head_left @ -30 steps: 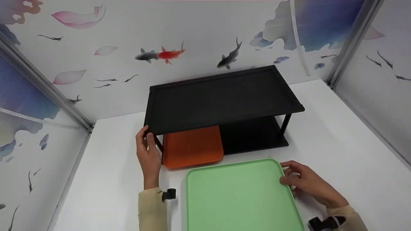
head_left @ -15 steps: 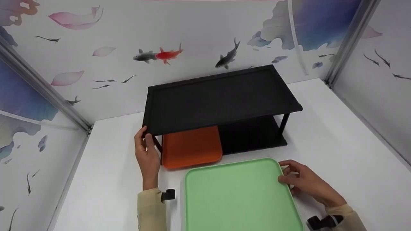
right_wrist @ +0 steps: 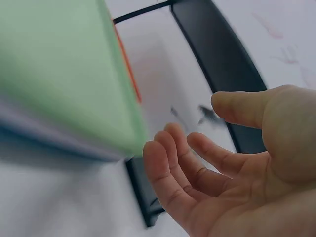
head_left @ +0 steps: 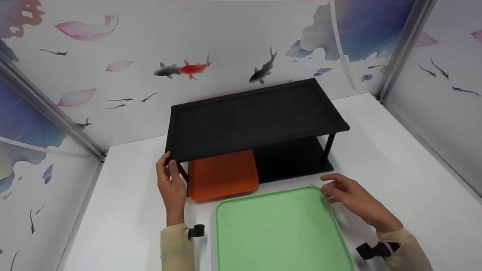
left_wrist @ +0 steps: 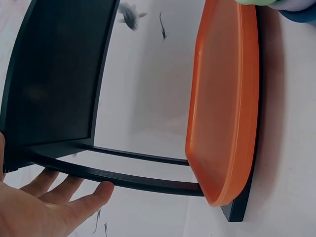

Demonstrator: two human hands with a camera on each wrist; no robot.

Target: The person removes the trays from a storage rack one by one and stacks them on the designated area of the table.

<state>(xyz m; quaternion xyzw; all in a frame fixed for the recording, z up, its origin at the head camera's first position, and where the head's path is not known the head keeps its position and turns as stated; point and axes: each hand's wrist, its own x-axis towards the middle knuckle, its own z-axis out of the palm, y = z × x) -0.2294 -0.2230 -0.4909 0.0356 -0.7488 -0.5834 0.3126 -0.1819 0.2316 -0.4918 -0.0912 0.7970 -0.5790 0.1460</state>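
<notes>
A black two-tier shelf stands at the back of the white table. An orange tray lies on the left of its lower tier and sticks out at the front. My left hand rests with straight fingers against the shelf's front left corner and post; in the left wrist view the hand lies just under the black post, beside the orange tray. A green tray lies in front, on top of other trays. My right hand hovers at its far right corner, fingers loosely curved, holding nothing.
Printed fish walls with metal frame posts close in the table on the left, back and right. White table surface shows to the right of the shelf and to the left of my left hand. Lilac and blue tray edges show under the green one.
My right hand has let go of the green tray's right edge and lifted toward its far right corner. My left hand stays at the shelf's corner.
</notes>
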